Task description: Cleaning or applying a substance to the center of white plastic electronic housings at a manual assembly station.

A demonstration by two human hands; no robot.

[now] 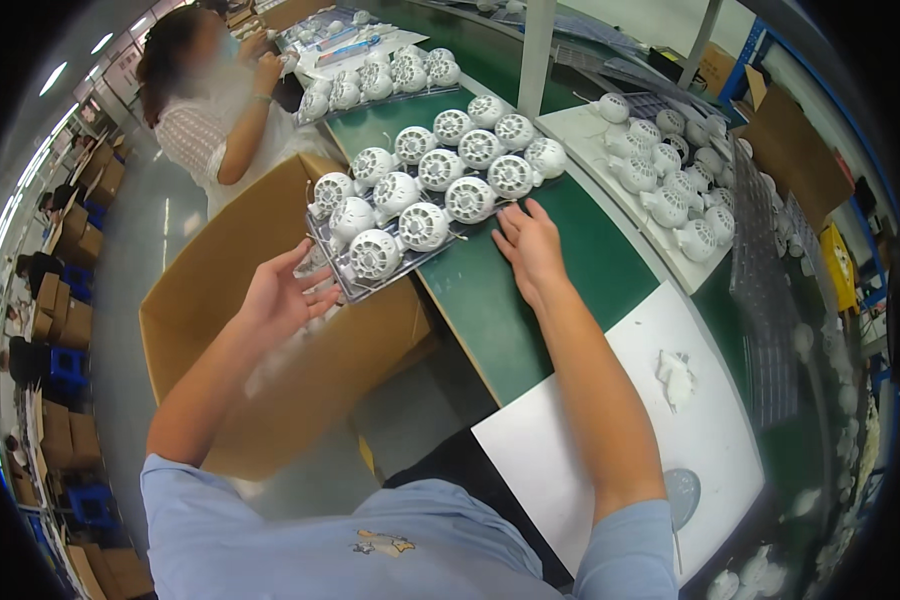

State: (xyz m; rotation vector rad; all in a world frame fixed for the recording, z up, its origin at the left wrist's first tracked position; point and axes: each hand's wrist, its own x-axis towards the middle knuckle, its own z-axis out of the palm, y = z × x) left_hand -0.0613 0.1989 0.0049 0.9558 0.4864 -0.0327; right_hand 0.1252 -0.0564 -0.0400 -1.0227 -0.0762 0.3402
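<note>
A clear plastic tray (362, 290) carries rows of round white slotted housings, like small fan heads (423, 226). It lies aslant on the green table, its left end jutting over an open cardboard box. Beside that left end is my left hand (282, 300), palm turned up and fingers apart, close to the tray's corner. My right hand (532, 250) rests at the tray's near edge toward its right end, with fingers stretched out and the fingertips at the rim. Whether either hand bears any of the tray's weight cannot be seen.
The cardboard box (210, 310) stands left of the green table (480, 320). On a white board (610, 420) lie a white part (676, 378) and a grey disc (682, 497). More white housings (670, 185) are heaped at right. A co-worker (205, 110) handles parts at far left.
</note>
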